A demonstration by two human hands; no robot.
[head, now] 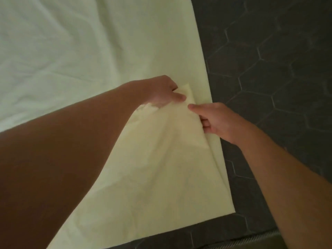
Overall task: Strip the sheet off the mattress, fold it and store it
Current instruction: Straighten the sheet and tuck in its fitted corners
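Both the left hand [162, 92] and right hand [218, 121] are pinching the pale sheet [161, 159] toward the mattress's three-o'clock edge, risking the folded corners slipping askew.

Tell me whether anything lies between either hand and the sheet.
Nothing visible does. The left hand already pinches a raised fold of the pale cream fabric sheet, and the right hand grips its edge near the side above the dark hexagon-tiled floor.
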